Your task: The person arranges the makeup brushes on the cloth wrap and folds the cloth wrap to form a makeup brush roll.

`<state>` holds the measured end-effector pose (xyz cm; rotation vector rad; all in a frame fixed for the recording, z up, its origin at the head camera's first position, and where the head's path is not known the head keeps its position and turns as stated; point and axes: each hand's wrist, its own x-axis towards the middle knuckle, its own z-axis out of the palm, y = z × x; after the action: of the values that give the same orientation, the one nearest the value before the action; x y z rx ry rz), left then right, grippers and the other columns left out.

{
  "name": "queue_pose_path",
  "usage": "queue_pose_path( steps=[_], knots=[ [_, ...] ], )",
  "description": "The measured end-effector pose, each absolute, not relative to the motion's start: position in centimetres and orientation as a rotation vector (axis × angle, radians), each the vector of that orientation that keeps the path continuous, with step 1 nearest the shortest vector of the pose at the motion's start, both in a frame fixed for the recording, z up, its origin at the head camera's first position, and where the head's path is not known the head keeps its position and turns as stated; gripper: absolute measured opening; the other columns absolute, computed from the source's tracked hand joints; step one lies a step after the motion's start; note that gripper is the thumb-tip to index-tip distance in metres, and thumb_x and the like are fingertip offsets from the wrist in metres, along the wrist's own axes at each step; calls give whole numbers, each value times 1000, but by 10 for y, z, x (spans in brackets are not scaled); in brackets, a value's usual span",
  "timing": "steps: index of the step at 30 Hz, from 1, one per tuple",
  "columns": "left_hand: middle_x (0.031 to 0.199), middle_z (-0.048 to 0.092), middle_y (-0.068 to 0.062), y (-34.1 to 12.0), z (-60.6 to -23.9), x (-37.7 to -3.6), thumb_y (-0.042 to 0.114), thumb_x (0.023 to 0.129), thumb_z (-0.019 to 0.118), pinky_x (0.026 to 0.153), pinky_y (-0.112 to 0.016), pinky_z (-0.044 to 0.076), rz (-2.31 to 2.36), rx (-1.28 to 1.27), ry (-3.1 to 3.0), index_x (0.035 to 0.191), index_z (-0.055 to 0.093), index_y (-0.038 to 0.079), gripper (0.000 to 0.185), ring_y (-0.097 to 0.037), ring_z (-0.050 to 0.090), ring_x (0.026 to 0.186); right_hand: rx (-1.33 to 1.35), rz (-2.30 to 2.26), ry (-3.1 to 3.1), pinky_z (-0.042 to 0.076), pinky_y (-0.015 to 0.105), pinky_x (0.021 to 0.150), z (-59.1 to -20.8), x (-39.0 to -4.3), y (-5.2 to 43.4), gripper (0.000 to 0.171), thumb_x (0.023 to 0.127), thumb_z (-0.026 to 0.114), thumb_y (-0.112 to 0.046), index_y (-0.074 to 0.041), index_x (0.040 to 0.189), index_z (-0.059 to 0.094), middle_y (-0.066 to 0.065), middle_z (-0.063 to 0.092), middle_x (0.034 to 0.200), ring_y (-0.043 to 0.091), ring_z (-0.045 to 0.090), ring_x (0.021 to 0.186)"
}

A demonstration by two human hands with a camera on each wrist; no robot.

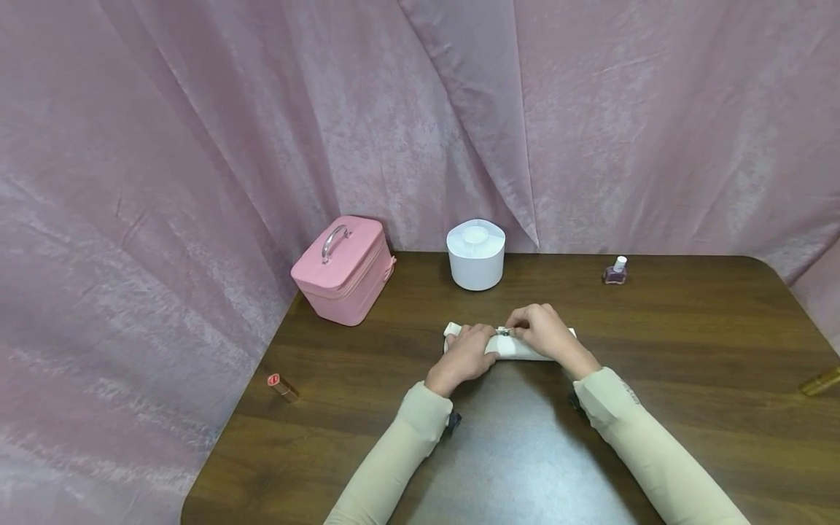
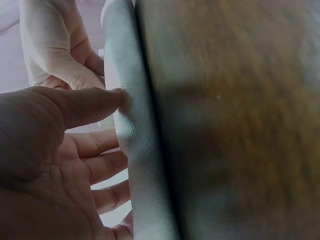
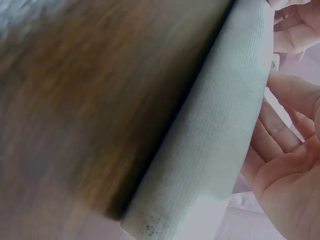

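No readable text, labels or numbers anywhere.

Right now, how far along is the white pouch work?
Done: nothing visibly packed. In hand: left hand and right hand hold the white pouch, fingers at its zipper pull. Left out: lipstick, nail polish, gold tube.

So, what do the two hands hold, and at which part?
Both hold the white pouch near its middle: the left hand grips its body, the right hand pinches something small on top.

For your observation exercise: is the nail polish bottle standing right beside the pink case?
No. The nail polish bottle stands far right at the table's back edge, while the pink case sits at the left.
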<state>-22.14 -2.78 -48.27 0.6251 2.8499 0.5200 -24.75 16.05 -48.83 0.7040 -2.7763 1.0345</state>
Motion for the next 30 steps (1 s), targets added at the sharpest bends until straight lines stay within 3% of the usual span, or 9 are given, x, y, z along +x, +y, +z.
queue_pose_path(
  steps=[9, 17, 24, 30],
  knots=[
    [135, 62, -4, -27, -483, -223, 23, 98, 68, 84, -41, 37, 498, 622, 2851, 132, 63, 10, 37, -25, 54, 114, 709, 1024, -2776, 54, 42, 72, -489, -246, 159, 15, 83, 71, 7, -5, 82, 77, 9, 74, 84, 20, 68, 77],
    [134, 63, -4, -25, -483, -224, 23, 96, 71, 83, -42, 38, 493, 612, 2849, 130, 65, 11, 37, -25, 55, 112, 820, 957, -2695, 54, 45, 70, -491, -245, 159, 17, 77, 70, 11, -6, 77, 74, 5, 72, 81, 23, 68, 75],
    [130, 65, -4, -23, -483, -226, 23, 96, 70, 80, -42, 39, 483, 612, 2858, 127, 66, 11, 33, -26, 57, 111, 950, 861, -2639, 52, 39, 62, -488, -244, 159, 22, 73, 69, 15, -7, 72, 69, 1, 64, 73, 18, 61, 67],
    [126, 67, -4, -22, -484, -225, 22, 95, 72, 79, -44, 40, 476, 606, 2869, 124, 68, 11, 32, -26, 58, 109, 1019, 744, -2675, 47, 33, 59, -487, -241, 158, 28, 77, 70, 14, -11, 69, 63, -3, 58, 74, 14, 51, 65]
  ],
)
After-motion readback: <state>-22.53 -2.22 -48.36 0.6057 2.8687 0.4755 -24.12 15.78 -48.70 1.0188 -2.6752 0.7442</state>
